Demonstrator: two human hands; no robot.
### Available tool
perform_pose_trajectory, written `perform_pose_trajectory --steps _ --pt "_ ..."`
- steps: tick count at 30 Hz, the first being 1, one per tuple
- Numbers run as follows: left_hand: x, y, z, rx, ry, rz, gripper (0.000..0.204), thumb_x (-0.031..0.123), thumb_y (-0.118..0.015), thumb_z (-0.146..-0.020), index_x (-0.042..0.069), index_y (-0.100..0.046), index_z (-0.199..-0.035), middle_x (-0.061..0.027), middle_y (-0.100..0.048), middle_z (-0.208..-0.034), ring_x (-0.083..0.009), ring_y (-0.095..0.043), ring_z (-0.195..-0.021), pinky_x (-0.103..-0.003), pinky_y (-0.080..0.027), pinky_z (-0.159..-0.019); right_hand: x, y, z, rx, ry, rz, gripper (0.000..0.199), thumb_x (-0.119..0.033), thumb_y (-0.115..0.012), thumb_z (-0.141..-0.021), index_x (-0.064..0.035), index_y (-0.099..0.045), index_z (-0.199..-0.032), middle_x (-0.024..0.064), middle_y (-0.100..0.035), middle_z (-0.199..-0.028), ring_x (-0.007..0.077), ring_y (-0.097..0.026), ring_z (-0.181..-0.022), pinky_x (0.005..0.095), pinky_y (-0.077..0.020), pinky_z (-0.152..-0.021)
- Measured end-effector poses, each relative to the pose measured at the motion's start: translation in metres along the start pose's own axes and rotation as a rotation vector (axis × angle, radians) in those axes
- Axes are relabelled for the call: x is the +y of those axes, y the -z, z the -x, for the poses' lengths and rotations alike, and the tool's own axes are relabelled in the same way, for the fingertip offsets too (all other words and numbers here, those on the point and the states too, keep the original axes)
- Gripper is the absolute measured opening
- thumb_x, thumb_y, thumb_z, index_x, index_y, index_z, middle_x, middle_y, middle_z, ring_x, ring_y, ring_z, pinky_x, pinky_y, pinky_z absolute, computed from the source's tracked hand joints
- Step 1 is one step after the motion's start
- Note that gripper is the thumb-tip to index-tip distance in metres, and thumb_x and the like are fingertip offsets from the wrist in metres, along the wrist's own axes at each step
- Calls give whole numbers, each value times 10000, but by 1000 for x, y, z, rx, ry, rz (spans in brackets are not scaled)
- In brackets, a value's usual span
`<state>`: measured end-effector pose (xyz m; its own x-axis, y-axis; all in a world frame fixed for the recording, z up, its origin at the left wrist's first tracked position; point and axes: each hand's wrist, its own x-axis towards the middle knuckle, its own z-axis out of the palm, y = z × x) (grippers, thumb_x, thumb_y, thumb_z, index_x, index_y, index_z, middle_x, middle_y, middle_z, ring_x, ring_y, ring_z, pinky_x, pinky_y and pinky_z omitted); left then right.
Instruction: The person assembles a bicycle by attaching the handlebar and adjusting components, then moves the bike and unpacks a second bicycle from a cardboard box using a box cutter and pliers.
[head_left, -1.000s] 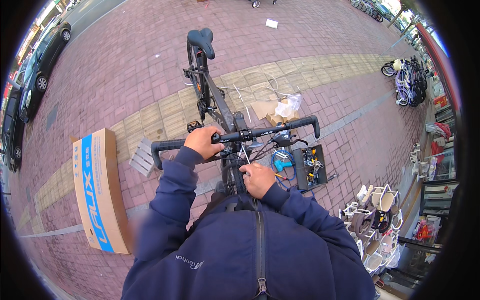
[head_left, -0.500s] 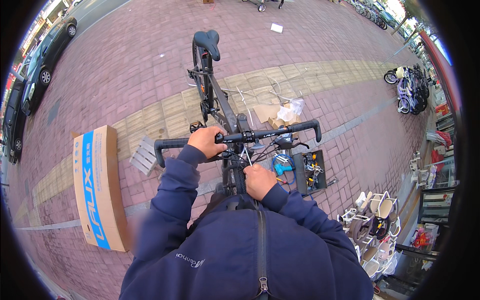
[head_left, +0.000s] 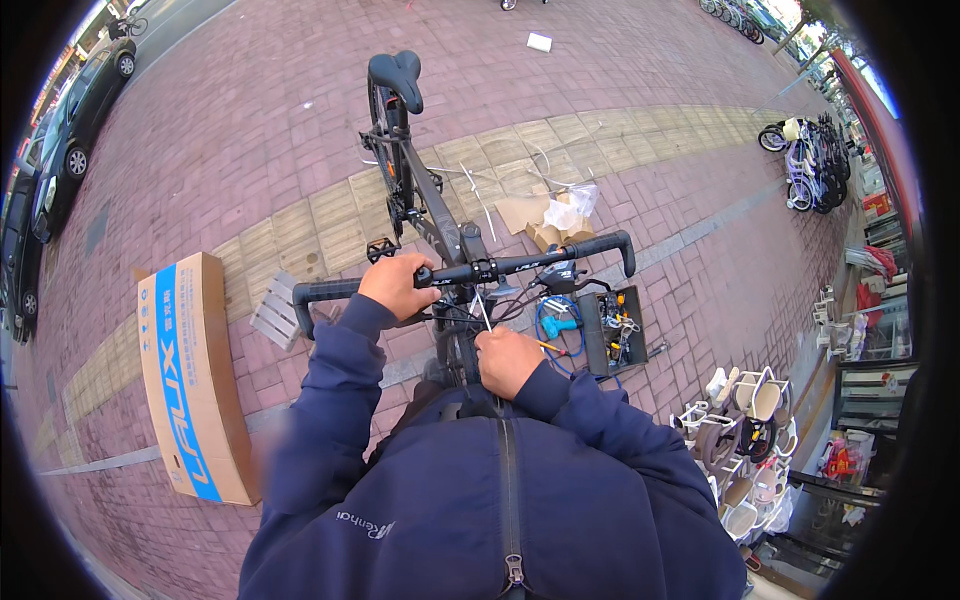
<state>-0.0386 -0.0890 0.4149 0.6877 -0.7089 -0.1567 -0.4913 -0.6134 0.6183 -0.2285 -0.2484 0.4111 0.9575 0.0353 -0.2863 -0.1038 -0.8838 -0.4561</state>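
A black bicycle stands in front of me, its saddle (head_left: pixel 396 80) at the far end and its drop handlebar (head_left: pixel 530 262) close to me. My left hand (head_left: pixel 398 286) is closed around the bar, left of the stem. Below the stem, my right hand (head_left: pixel 508 360) forms a fist around a thin silver rod-like tool (head_left: pixel 486 312). The rod points up toward the front of the stem; where its tip meets the bike is hard to make out among the black cables. A brake and shift lever (head_left: pixel 562 276) hangs under the bar's right side.
An open toolbox (head_left: pixel 622 330) and a teal power tool (head_left: pixel 556 327) lie right of the bike. A tall carton (head_left: pixel 195 380) and a grey slatted stool (head_left: pixel 280 312) are at left. Packing scraps (head_left: pixel 562 220) lie beyond the bar. White child seats (head_left: pixel 750 440) are stacked at right.
The whole view has shifted slightly, the bike appearing a little further left. Both hands keep their holds on the handlebar and the rod-like tool.
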Motion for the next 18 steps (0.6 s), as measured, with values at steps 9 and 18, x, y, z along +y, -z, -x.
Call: perform_pose_trajectory --steps 9,18 --pt "-2 1 -2 -1 -20 -6 444 311 -776 -727 51 -673 -1072 -164 -699 -942 -347 -668 -878 -406 -527 -793 -14 28 22 129 82 -37 123 -184 -599 -883 -76 -616 -938 152 -626 -853 367 -658 -734 475 -531 -644" --pt "-59 28 48 504 61 -255 471 311 -751 -787 15 -628 -1132 -173 -633 -1169 -361 -560 -1127 -458 -388 -1028 138 82 15 764 -376 -139 185 -175 -644 -862 -42 -687 -984 158 -675 -916 328 -656 -820 430 -515 -736"
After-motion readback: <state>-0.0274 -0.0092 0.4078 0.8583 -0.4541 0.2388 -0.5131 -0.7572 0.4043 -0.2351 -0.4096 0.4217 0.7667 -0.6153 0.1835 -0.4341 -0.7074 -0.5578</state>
